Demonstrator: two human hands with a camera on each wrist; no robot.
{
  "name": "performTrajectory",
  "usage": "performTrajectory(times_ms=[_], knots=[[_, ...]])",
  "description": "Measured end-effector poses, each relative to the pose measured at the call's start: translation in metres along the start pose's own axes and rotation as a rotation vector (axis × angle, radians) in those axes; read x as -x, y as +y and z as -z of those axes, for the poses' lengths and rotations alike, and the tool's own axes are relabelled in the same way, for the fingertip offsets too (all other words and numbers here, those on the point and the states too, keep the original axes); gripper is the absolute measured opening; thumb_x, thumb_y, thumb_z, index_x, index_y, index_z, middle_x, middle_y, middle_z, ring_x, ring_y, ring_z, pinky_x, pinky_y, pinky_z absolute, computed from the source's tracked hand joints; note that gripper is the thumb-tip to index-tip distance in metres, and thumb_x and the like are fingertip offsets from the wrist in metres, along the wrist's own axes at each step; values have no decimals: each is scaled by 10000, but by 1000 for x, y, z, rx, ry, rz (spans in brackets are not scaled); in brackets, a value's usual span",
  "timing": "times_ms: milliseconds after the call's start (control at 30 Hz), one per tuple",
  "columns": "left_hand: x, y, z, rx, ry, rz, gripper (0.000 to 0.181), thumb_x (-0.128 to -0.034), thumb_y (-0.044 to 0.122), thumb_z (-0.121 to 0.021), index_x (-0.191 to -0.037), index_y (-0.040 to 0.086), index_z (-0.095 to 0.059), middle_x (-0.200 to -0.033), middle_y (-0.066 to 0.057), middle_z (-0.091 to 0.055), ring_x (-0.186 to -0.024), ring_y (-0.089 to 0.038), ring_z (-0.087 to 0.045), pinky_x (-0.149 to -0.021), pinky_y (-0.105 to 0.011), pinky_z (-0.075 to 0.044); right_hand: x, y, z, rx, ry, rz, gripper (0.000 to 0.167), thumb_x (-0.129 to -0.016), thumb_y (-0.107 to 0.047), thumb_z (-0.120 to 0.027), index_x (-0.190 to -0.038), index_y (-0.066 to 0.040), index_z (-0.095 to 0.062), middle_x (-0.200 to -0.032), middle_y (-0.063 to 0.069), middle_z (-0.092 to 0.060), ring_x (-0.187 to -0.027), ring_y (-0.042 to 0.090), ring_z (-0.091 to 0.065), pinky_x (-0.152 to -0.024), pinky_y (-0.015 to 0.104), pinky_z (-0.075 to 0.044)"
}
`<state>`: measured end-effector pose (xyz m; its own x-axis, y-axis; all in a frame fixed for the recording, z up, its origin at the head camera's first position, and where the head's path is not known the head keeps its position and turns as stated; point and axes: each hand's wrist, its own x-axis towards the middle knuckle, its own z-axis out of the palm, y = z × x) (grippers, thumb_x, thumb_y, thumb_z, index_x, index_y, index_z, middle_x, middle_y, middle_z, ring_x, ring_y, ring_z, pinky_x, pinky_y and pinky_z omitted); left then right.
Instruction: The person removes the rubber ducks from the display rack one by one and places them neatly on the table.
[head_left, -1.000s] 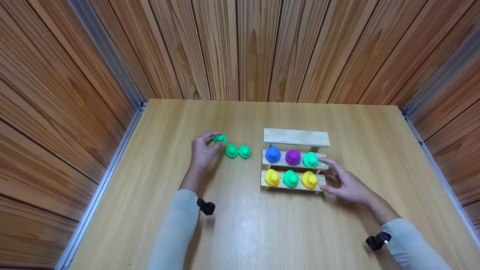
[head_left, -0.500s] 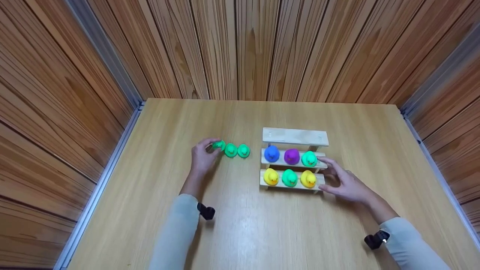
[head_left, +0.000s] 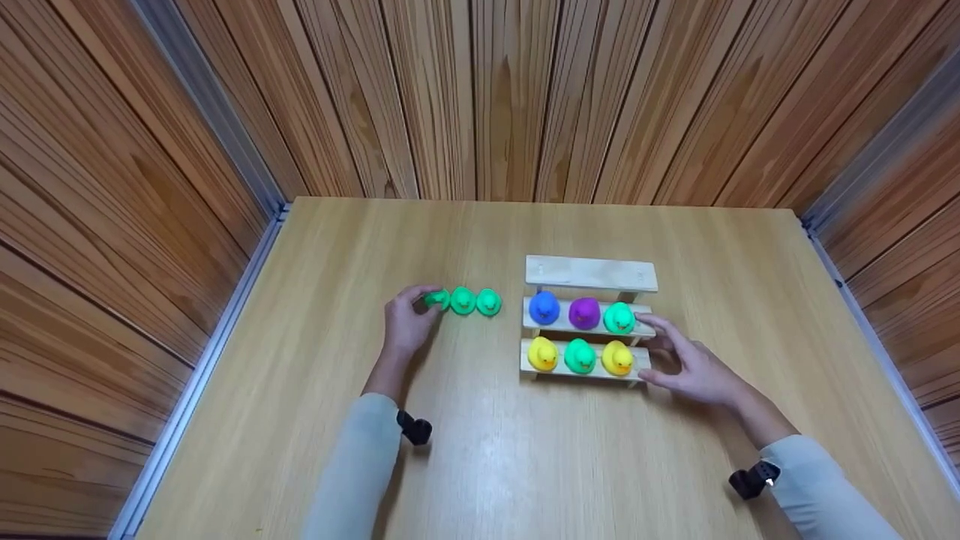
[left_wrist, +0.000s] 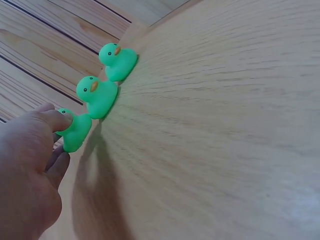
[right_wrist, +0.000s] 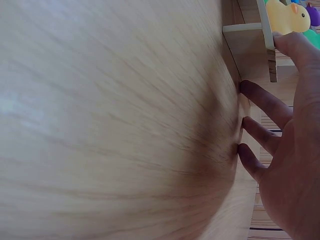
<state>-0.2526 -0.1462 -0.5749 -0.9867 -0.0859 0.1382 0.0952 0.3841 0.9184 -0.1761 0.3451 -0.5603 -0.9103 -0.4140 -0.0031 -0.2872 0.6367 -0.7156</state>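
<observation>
Your left hand has the left duck pinched between thumb and fingers, at the near end of a green row. Your right hand is spread and unclenched at the right end of the rack, thumb against its lowest shelf, other fingertips down on wood; it looks like a steadying touch, gripping nothing.

The step in hand, I'd judge, is lining up that left duck beside the middle duck; the two seem to touch. The right duck finishes the line, just beside the middle one. Next move, as I read it: square the left duck up, then part finger and thumb gently so its neighbours don't get knocked.

Over on the rack, the lowest shelf carries yellow, green, yellow; the shelf behind it, blue, purple, green, all upright.

Beneath it all runs your pale wood tabletop, bright with glare near you. Plank walls close in on three sides, with grey metal posts at the back corners.
</observation>
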Motion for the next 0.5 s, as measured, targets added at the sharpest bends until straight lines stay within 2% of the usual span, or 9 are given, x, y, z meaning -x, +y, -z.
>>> performTrajectory(times_ms=[33,67,133,200,267,333,433,467,500], knots=[[0,0,0,1,1,2,304,-1000,-62,-786,-1295,8,-815,-1345,-222,-793,-1347,-411,-736,-1187,-544,-602,0,0,0,-3,-3,0,899,-1042,-298,-833,-1757,-282,-288,-1701,170,-583,-1432,399,-705,-1276,688,-447],[-1,-4,-1,6,6,-6,304,-996,-60,-793,-1284,32,-825,-1331,-201,-801,-1325,-386,-747,-1164,-502,-620,0,0,0,-5,-5,-1,900,-1043,-298,-832,-1757,-283,-286,-1704,171,-579,-1435,403,-703,-1287,634,-460],[-1,-5,-2,9,15,-4,310,-989,-66,-796,-1276,45,-832,-1326,-193,-804,-1316,-379,-752,-1154,-484,-626,0,1,0,0,-8,0,899,-1042,-304,-833,-1757,-288,-289,-1696,164,-591,-1433,395,-707,-1294,456,-476],[0,-6,-2,16,16,-4,310,-986,-66,-799,-1267,58,-836,-1319,-184,-803,-1300,-370,-756,-1134,-467,-636,1,1,1,3,-11,7,899,-1038,-305,-839,-1755,-284,-297,-1677,162,-614,-1429,394,-711,-1262,282,-444],[-1,-12,-2,29,12,-16,315,-985,-62,-801,-1263,79,-840,-1308,-162,-803,-1283,-343,-763,-1115,-428,-647,1,2,2,-3,-16,10,907,-1031,-303,-848,-1755,-290,-302,-1665,160,-627,-1427,395,-712,-1222,181,-409],[0,-9,-1,26,1,1,312,-996,-61,-790,-1276,68,-832,-1330,-180,-791,-1308,-365,-756,-1134,-471,-644,1,2,4,-2,-25,8,917,-1024,-308,-855,-1755,-300,-303,-1653,152,-639,-1430,396,-708,-1216,179,-412],[1,-9,0,21,-9,19,310,-1012,-59,-773,-1298,53,-819,-1362,-190,-780,-1342,-371,-746,-1167,-501,-630,0,2,7,-6,-47,-6,936,-1015,-316,-863,-1758,-322,-294,-1650,140,-639,-1448,394,-696,-1253,271,-441],[3,-3,0,12,-12,37,308,-1019,-58,-766,-1307,39,-812,-1382,-206,-772,-1368,-390,-733,-1191,-538,-611,0,1,7,-9,-53,-10,939,-1014,-318,-863,-1759,-322,-292,-1645,140,-644,-1453,397,-692,-1278,353,-462],[3,-4,0,8,-13,41,307,-1021,-58,-764,-1310,36,-810,-1390,-204,-771,-1376,-388,-730,-1198,-540,-607,0,1,8,-9,-58,-13,938,-1014,-321,-863,-1759,-327,-291,-1639,138,-649,-1458,398,-688,-1279,346,-457]])
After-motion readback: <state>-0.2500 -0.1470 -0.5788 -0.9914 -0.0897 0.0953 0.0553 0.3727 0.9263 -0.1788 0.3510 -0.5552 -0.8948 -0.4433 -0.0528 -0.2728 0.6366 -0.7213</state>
